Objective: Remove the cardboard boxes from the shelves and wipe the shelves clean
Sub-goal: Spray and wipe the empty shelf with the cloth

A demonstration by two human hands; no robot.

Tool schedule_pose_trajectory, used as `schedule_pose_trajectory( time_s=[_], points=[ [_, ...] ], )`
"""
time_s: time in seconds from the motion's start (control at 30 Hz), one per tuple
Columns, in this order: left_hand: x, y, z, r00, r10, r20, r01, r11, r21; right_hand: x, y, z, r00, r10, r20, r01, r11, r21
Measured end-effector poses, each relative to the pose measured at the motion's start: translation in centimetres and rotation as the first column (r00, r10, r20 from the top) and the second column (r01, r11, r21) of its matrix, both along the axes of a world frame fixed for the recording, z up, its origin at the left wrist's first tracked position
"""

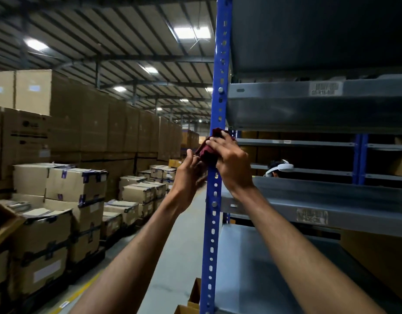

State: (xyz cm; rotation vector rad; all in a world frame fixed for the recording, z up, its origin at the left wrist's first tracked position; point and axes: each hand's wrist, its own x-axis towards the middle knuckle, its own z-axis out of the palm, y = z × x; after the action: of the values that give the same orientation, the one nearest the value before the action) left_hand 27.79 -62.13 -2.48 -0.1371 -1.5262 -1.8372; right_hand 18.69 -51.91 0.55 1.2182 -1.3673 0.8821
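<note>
Grey metal shelves (308,211) are sitting bare at right, behind a perforated blue steel upright (214,200). Right hand (231,162) is pressing a dark red cloth (209,152) against it, fingers clamped on the fabric; left hand (188,175) is touching the cloth, fingers loosely apart.

Grey metal shelves (317,211) bare, blue upright (214,223) at front; taped cardboard boxes (75,184) stacked left, across aisle.
</note>
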Motion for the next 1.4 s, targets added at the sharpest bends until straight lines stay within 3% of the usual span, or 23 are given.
schedule_pose_trajectory(
  time_s=[0.1, 0.2, 0.33, 0.47, 0.57, 0.7, 0.8, 0.93, 1.07, 1.17, 1.23, 1.4],
  points=[
    [-0.3, 1.2, 1.5, 0.999, -0.020, -0.046, 0.025, 0.994, 0.102, -0.2, 0.2, -4.0, 1.000, -0.022, 0.016, 0.022, 1.000, 0.010],
    [-0.2, 1.6, 3.2, 0.996, -0.029, -0.084, 0.044, 0.984, 0.174, -0.4, 1.4, -8.3, 0.997, -0.045, -0.067, 0.051, 0.995, 0.081],
    [-0.1, 1.3, 4.4, 0.999, 0.006, -0.047, 0.002, 0.988, 0.156, -0.3, 1.6, -2.9, 0.973, -0.116, -0.200, 0.136, 0.986, 0.091],
    [-0.5, 0.8, 4.2, 0.999, 0.008, -0.053, 0.001, 0.985, 0.172, 0.1, 1.0, 3.9, 0.983, -0.145, -0.112, 0.148, 0.989, 0.023],
    [-0.4, 0.4, 4.4, 0.999, 0.005, -0.048, 0.003, 0.986, 0.165, 0.2, 0.6, 1.6, 0.995, -0.082, -0.063, 0.080, 0.996, -0.032],
    [0.2, 0.3, 5.5, 0.997, -0.061, -0.041, 0.063, 0.995, 0.072, -0.3, 0.9, -4.0, 0.996, -0.024, -0.088, 0.030, 0.997, 0.073],
    [-0.1, 0.4, 6.8, 0.997, -0.051, -0.050, 0.054, 0.997, 0.062, -0.5, 1.2, 0.8, 0.989, -0.066, -0.130, 0.081, 0.990, 0.117],
    [-0.9, 0.4, 7.8, 0.995, -0.031, -0.090, 0.037, 0.997, 0.066, 1.0, 0.4, 8.6, 0.995, -0.080, -0.054, 0.082, 0.996, 0.038],
    [-1.1, -0.1, 7.2, 0.993, -0.056, -0.107, 0.064, 0.995, 0.072, 1.1, -0.4, 5.1, 0.999, -0.052, -0.004, 0.052, 0.998, -0.047],
    [-0.7, -0.2, 7.1, 0.991, -0.095, -0.099, 0.101, 0.993, 0.064, 0.8, 0.3, -0.3, 0.994, -0.074, -0.075, 0.075, 0.997, 0.016],
    [-0.7, -0.3, 7.5, 0.992, -0.082, -0.100, 0.089, 0.994, 0.067, 0.2, 0.8, 1.0, 0.988, -0.084, -0.128, 0.091, 0.995, 0.050],
    [-1.3, -0.2, 8.1, 0.995, -0.020, -0.101, 0.026, 0.998, 0.063, 1.5, 0.0, 9.6, 0.992, -0.118, -0.046, 0.116, 0.993, -0.028]
  ],
)
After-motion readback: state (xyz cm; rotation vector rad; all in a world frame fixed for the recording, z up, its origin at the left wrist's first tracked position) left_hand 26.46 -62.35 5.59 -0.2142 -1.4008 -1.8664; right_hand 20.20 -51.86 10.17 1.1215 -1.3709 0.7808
